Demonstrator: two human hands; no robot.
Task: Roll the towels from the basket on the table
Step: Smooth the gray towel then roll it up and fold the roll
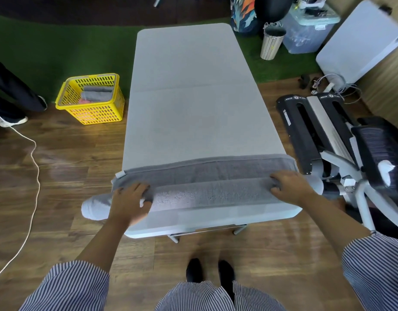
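Grey surface [193,108], wood floor. Towel [207,176] folded lengthwise at near edge, ends gripped by left hand [130,198] and right hand [290,187]. Risk: uneven fold, overhanging ends dragged off.

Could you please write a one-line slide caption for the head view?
Both hands, left and right, fold a grey towel lengthwise across the near table end.

towels [97,93] half hidden in basket [90,108], bystander's legs [11,90] cut off

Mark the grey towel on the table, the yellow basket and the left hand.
grey towel [207,189]: head view, folded front layer.
yellow basket [97,113]: head view, front wall.
left hand [130,202]: head view, back of hand.
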